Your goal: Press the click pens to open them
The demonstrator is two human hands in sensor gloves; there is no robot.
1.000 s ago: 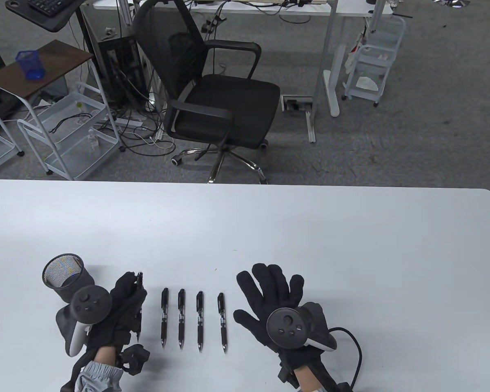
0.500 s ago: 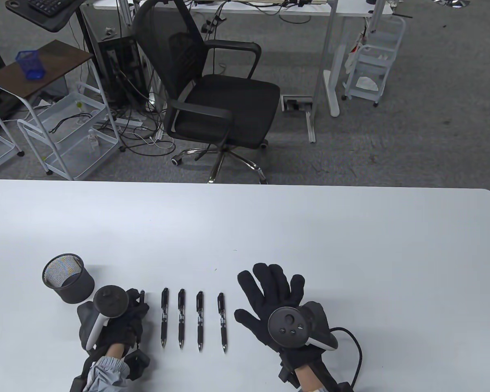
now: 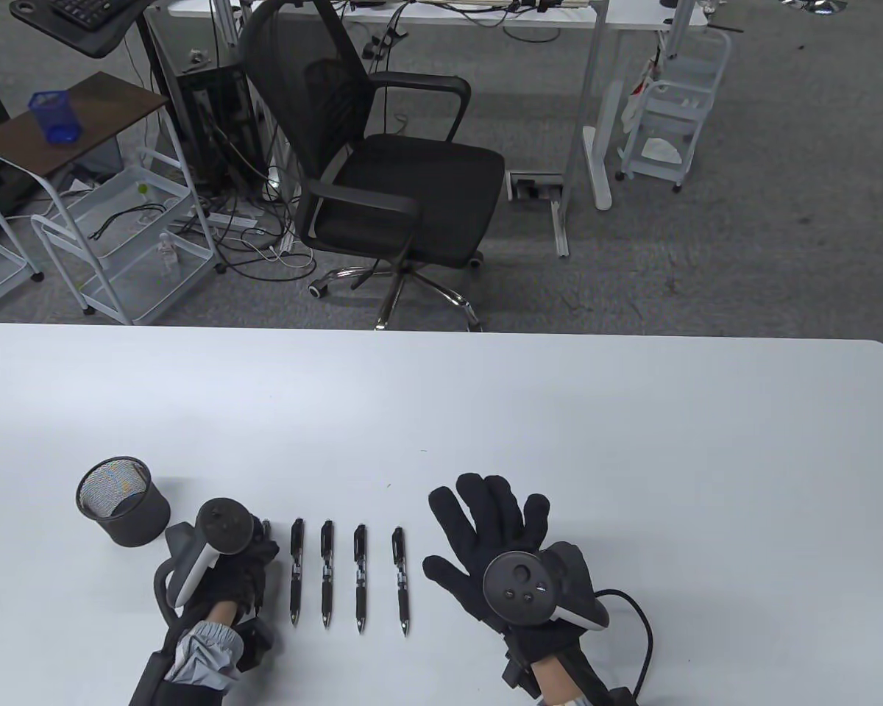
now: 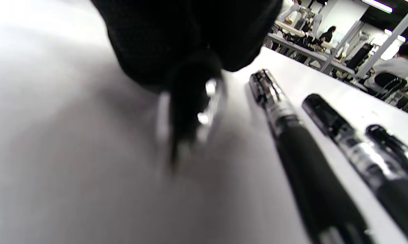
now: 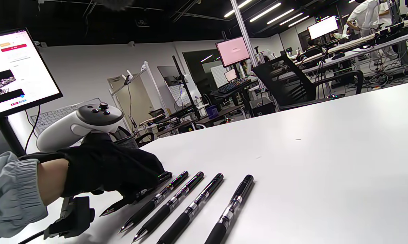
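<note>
L hand (image 3: 239, 570) is curled round a click pen (image 5: 136, 197) at the left end of the pen row, low on the white table (image 3: 559, 412). Right wrist view: fingers (image 5: 136, 169) wrap the barrel, tip sticks out below the hand toward the table's near edge, angled down close to the surface; can't tell if tip touches. Clicker end pokes out past the knuckles on the far side. Left wrist view is blurred, shows only the glove and the pen's front end below it. Can't tell if thumb is on the clicker.

R hand (image 3: 497, 540) lies flat, palm down, fingers spread, on the table just right of the row. Holds nothing.

Four more pens lie parallel on the table btwn the hands, tips toward the near edge, clicker ends away: pen 1 (image 3: 296, 572) just beside the L hand, then pen 2 (image 3: 327, 573), pen 3 (image 3: 359, 578), pen 4 (image 3: 401, 581) nearest the R hand. Evenly spaced, not touching each other. Tips look extended on all four in the right wrist view.

Black mesh pen cup (image 3: 121, 501) stands upright, up-left of the L hand, near it, apart. Nothing visible inside from the table view.

Bkgd: black office chair (image 3: 383, 154) on the floor beyond the table's far edge, white wire carts at left, a monitor (image 5: 14, 73) visible in the right wrist view.
</note>
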